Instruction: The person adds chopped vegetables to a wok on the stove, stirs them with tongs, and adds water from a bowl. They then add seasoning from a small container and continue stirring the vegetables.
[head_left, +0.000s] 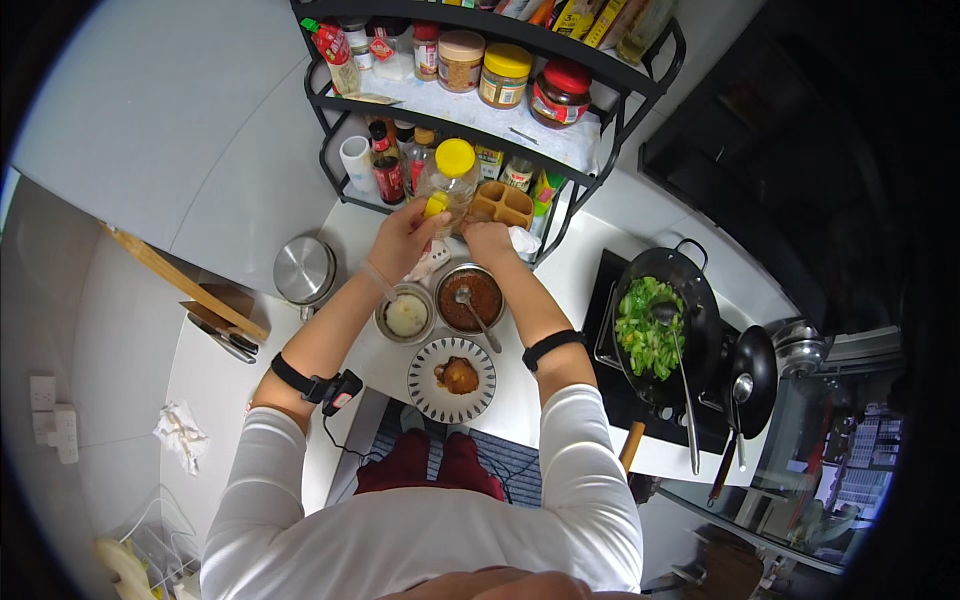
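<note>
My left hand (409, 234) is raised before the lower rack shelf, its thumb and fingers closed on a small yellow object (436, 204) that I cannot identify closely. Right behind it stands a clear plastic jar with a yellow lid (455, 159). My right hand (486, 241) reaches to the front of a brown divided box (504, 202); its fingertips are hard to make out, so I cannot tell what they hold. Below my hands are a metal pot of reddish-brown sauce (454, 300) with a spoon (478, 320) in it and a bowl with pale contents (406, 315).
A patterned plate (451, 411) with browned food sits near the counter edge. On the right, a wok (697, 300) of chopped greens stands on the stove, beside a smaller pan (756, 375). Knives (232, 343) and a steel pot (302, 266) are at left. A black rack (465, 131) holds condiments.
</note>
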